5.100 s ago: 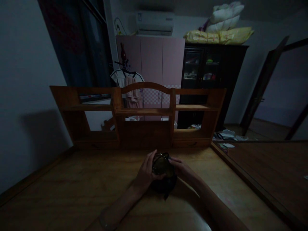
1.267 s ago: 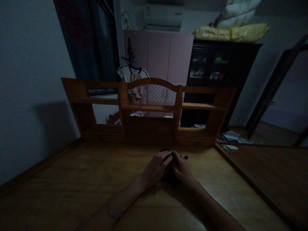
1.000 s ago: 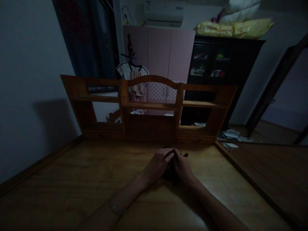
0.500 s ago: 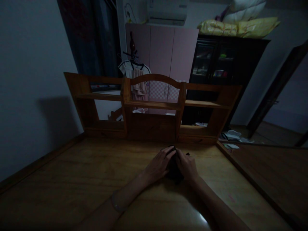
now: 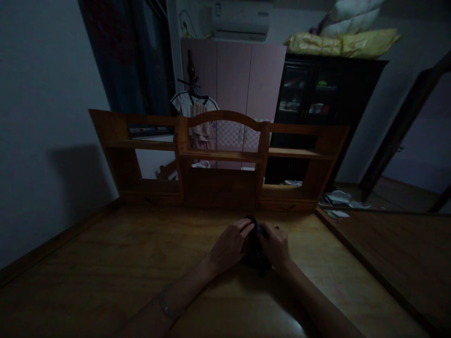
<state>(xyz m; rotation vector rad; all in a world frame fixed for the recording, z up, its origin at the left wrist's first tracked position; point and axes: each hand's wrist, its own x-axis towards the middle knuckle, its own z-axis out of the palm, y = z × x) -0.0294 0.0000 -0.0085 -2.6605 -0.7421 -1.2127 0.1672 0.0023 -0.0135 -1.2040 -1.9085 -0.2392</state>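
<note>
A dark, soft-looking item [image 5: 256,260], perhaps a small black bag, rests on the wooden tabletop [image 5: 169,253]; the dim light hides its exact kind. My left hand [image 5: 230,245] grips its upper left side, fingers curled over the top edge. On the opposite side my right hand [image 5: 275,245] is closed on its upper right part. Between the hands a dark loop or rim stands up from the item. A small dark end pokes out beyond my right hand. The fingertips are partly hidden by the dark material.
A wooden shelf unit [image 5: 220,155] with open compartments stands along the far edge. A wall [image 5: 45,141] borders the left. Papers and small items [image 5: 340,199] lie beyond the right corner. Farther back are a pink wardrobe [image 5: 232,80], a black cabinet [image 5: 338,98] and hanging clothes [image 5: 200,110].
My hands have drawn slightly apart at the top of the dark item, showing more of its rim. The view has shifted a little.
</note>
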